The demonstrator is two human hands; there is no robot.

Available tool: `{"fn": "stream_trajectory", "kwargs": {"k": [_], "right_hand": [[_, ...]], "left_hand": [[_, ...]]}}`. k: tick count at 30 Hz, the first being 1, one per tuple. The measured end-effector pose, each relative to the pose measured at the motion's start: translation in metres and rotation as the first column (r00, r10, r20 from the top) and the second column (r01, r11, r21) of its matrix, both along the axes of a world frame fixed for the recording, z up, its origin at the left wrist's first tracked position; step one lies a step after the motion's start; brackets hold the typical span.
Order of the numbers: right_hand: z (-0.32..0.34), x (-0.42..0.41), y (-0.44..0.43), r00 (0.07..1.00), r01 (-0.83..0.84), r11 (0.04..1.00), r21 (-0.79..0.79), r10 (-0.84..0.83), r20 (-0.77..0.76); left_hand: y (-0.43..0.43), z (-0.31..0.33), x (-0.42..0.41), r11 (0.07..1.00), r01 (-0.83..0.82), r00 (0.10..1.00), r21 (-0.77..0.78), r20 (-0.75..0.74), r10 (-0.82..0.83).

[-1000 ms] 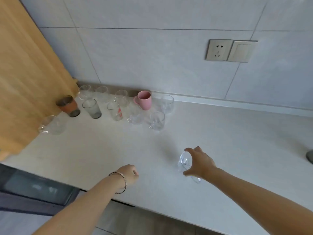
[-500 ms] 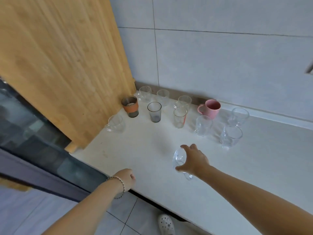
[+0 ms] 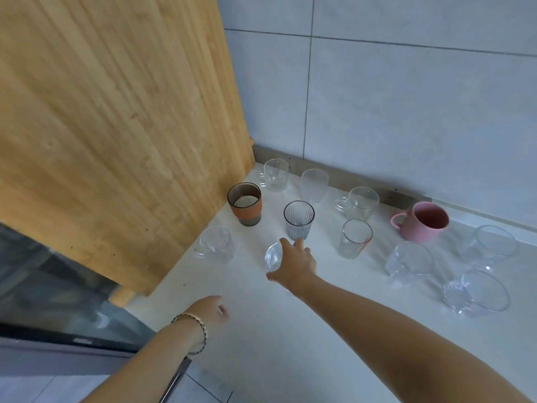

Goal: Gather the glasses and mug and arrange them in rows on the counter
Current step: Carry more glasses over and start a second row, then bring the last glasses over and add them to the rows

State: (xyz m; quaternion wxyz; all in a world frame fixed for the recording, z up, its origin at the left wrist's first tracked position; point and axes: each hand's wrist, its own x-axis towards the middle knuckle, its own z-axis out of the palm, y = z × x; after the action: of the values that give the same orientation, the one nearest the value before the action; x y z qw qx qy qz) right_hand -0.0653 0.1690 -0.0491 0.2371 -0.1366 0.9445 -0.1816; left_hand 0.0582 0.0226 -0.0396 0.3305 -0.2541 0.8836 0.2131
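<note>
Glasses and one mug are the whole business here, and most already stand grouped on the pale table [image 3: 290, 344] beside the tall wooden panel [image 3: 116, 126], which serves as the landmark. Nearest the panel's far corner, against the wall, sits a clear handled cup [image 3: 274, 174], with a frosted glass [image 3: 314, 185] and another handled cup [image 3: 360, 202] running away from the panel, then the pink mug [image 3: 424, 222] farther off. A second line starts just beside the panel with the brown banded cup [image 3: 245, 203], then the grey ribbed glass [image 3: 298, 219] and a clear glass with a red mark [image 3: 355, 238]. A third line is only begun: a clear handled cup [image 3: 216, 244] stands near the panel's lower edge, while three more clear glasses sit loosely well away from the panel. The right hand [image 3: 295, 264] has its grip closed around a small clear glass [image 3: 273, 256], held tilted just in front of the ribbed glass, between the handled cup and the red-marked glass. The left hand [image 3: 210, 311] hangs curled in a loose fist near the table's front edge, holding nothing. Judging by this, the placing step is in hand; the next move calls for righting the glass and setting it down in the third line's gap without knocking its neighbours.
</note>
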Motion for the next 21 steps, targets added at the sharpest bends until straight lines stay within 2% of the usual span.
{"fn": "stream_trajectory", "kwargs": {"k": [11,16,21], "right_hand": [[-0.004,0.007,0.004,0.998,-0.016,1.000,0.020,0.015,0.054],[-0.001,0.048,0.074,0.981,-0.073,0.989,0.131,0.048,0.189],[0.002,0.111,0.187,0.966,0.087,0.978,0.188,-0.129,0.225]], "left_hand": [[0.008,-0.001,-0.015,0.997,0.077,0.997,0.031,-0.027,-0.077],[0.042,0.009,-0.001,0.988,0.157,0.983,-0.007,-0.092,-0.157],[0.103,0.013,0.025,0.961,0.278,0.951,-0.007,-0.137,-0.276]]}}
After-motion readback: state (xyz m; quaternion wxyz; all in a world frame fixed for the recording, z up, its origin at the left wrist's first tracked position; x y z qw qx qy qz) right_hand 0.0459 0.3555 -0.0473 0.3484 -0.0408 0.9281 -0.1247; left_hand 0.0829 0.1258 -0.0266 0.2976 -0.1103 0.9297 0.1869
